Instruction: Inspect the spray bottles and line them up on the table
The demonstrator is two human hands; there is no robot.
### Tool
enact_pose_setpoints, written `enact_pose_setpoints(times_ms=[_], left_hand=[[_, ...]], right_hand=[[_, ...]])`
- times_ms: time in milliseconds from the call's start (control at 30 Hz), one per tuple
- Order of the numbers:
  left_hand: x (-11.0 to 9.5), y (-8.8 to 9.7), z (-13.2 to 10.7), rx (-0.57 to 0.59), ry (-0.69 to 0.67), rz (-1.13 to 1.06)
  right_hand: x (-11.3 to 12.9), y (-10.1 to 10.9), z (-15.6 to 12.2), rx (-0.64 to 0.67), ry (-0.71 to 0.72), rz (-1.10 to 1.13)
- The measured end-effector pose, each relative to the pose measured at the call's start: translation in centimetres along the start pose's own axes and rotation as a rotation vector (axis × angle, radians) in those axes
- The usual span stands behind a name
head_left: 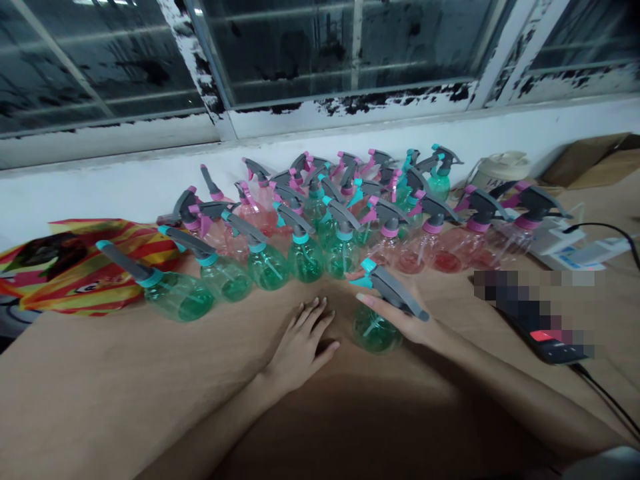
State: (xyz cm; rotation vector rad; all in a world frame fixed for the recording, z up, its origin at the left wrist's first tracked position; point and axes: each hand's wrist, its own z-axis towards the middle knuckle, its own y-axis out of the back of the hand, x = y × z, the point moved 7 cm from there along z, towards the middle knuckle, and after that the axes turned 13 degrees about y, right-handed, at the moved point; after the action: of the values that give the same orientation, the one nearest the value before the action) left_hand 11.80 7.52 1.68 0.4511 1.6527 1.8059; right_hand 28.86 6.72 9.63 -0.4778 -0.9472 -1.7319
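My right hand (417, 328) is closed round the neck of a clear green spray bottle (375, 335) with a grey and turquoise trigger head. The bottle stands nearly upright, low over or on the table; I cannot tell whether its base touches. Part of its neck is hidden by the fingers. To the left of it, my left hand (299, 350) lies flat on the wooden table (100, 387), fingers apart, holding nothing. Just beyond both hands runs a front row of spray bottles, with a green bottle (306, 260) and a pink bottle (410, 257) among them.
Several more spray bottles crowd behind, up to the white wall (120, 180). A red and yellow bag (115, 260) lies at left. At right are a phone (555, 347) with a cable, a white power strip (570, 250), a beige bag (500, 170) and a cardboard box (595, 160).
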Motion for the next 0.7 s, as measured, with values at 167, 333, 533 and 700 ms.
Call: enact_pose_setpoints(times_ms=[167,333,533,700], left_hand=[[-0.01,-0.09,-0.02,0.004,-0.001,0.003],[0.08,-0.22,-0.06,0.007,-0.001,0.004],[0.06,-0.07,-0.05,0.000,-0.001,-0.008],[0.06,-0.03,-0.02,-0.004,0.000,-0.025]], right_hand=[[-0.10,-0.07,-0.07,0.001,-0.013,0.012],[0.09,-0.07,0.04,-0.012,-0.009,0.015],[0.69,0.18,0.25,-0.028,-0.001,-0.026],[0.70,0.15,0.15,-0.024,0.001,-0.044]])
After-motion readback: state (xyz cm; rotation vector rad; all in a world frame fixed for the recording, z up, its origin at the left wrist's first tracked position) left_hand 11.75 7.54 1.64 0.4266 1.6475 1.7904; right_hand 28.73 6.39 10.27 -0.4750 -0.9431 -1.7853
